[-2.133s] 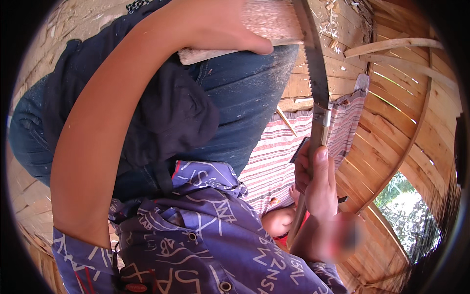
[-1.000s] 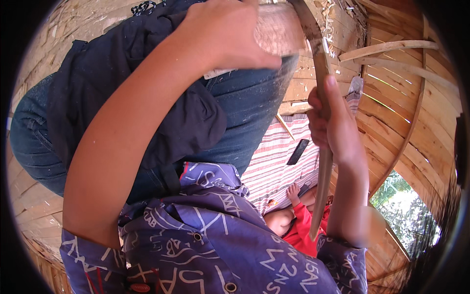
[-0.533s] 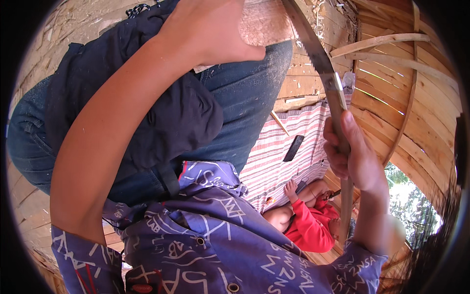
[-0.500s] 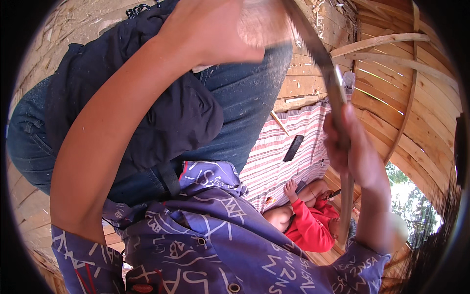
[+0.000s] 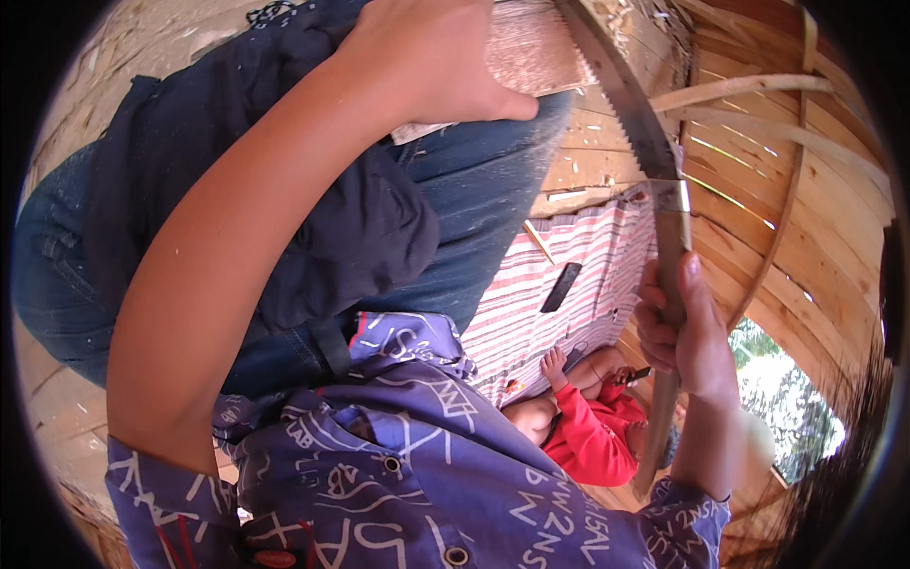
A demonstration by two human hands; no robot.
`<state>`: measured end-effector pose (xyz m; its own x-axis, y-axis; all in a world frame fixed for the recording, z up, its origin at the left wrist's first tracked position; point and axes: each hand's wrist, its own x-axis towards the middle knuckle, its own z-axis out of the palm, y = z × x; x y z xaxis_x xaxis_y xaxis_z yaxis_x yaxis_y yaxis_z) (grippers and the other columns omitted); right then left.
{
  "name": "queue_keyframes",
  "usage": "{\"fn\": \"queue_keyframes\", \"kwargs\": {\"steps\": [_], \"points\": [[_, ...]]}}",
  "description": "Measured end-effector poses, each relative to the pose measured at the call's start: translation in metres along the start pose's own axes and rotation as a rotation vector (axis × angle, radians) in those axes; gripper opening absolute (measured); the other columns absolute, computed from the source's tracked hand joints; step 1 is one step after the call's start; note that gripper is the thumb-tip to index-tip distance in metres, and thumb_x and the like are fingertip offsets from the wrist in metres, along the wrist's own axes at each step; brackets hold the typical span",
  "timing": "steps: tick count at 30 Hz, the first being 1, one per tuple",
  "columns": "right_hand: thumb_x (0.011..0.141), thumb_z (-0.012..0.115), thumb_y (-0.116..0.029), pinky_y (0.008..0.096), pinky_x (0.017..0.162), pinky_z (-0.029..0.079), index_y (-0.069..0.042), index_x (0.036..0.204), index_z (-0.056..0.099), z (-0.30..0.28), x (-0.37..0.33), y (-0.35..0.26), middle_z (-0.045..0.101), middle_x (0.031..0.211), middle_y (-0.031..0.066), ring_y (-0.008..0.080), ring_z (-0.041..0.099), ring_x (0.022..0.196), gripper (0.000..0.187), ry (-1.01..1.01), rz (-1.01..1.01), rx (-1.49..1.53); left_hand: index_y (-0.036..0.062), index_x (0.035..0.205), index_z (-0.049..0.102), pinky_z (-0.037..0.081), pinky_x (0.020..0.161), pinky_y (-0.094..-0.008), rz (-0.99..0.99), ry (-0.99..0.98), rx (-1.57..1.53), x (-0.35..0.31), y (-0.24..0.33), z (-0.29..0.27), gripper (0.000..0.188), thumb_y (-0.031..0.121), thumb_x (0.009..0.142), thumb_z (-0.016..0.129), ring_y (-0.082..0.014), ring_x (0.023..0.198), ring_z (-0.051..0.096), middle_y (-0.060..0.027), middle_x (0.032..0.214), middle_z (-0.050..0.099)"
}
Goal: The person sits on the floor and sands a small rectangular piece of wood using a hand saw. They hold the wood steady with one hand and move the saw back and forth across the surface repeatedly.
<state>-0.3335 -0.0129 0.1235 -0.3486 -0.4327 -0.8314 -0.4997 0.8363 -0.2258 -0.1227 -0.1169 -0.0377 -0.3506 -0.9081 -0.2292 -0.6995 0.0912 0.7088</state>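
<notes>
My right hand is wrapped round the long wooden handle of a handsaw, whose toothed metal blade runs up past the top of the picture. A metal collar joins blade and handle just above my fingers. At the top, my left hand grips a pale wooden board across my jeans-covered leg, thumb stretched along its near edge. The blade's teeth face the board's right end; whether they touch the wood there I cannot tell. The board's upper part is cut off by the picture's edge.
Below my leg is a striped red and white cloth bearing a black phone and a thin stick. Another person in a red top is close by on the right, holding a dark object. A plank wall curves behind.
My right hand has drawn the saw back and down toward me, bringing the metal collar into plain sight. My left hand stays on the board, which shows more clearly.
</notes>
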Motion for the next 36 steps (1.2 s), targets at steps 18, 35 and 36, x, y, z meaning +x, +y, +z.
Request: {"fn": "queue_keyframes", "kwargs": {"steps": [18,35,36], "points": [[0.096,0.034,-0.064,0.0227,0.033,0.017,-0.016,0.075,0.036,0.002,0.001,-0.023,0.026,0.050,-0.0071,0.0043,0.021,0.037,0.053,0.009,-0.014,-0.042,-0.0123,0.113,0.051,0.052,0.083,-0.0426,0.069,0.117,-0.019,-0.003,-0.005,0.006,0.082,0.047,0.062,0.074,-0.0370,0.093,0.066,-0.0262,0.098,0.066],[0.096,0.037,-0.064,0.0226,0.035,0.017,-0.015,0.080,0.039,0.036,0.043,-0.046,0.027,0.052,-0.0081,0.0032,0.022,0.038,0.051,0.095,-0.177,-0.102,-0.0159,0.113,0.051,0.053,0.084,-0.0419,0.109,-0.074,-0.081,-0.002,-0.001,-0.008,0.086,0.050,0.063,0.074,-0.0380,0.096,0.066,-0.0305,0.099,0.065],[0.097,0.036,-0.063,0.0227,0.035,0.017,-0.015,0.080,0.039,0.035,0.043,-0.046,0.027,0.052,-0.0081,0.0032,0.022,0.038,0.051,0.081,-0.168,-0.093,-0.0167,0.113,0.051,0.053,0.084,-0.0417,0.103,-0.078,-0.093,-0.001,-0.004,-0.008,0.087,0.050,0.063,0.074,-0.0382,0.096,0.066,-0.0310,0.099,0.065]]}}
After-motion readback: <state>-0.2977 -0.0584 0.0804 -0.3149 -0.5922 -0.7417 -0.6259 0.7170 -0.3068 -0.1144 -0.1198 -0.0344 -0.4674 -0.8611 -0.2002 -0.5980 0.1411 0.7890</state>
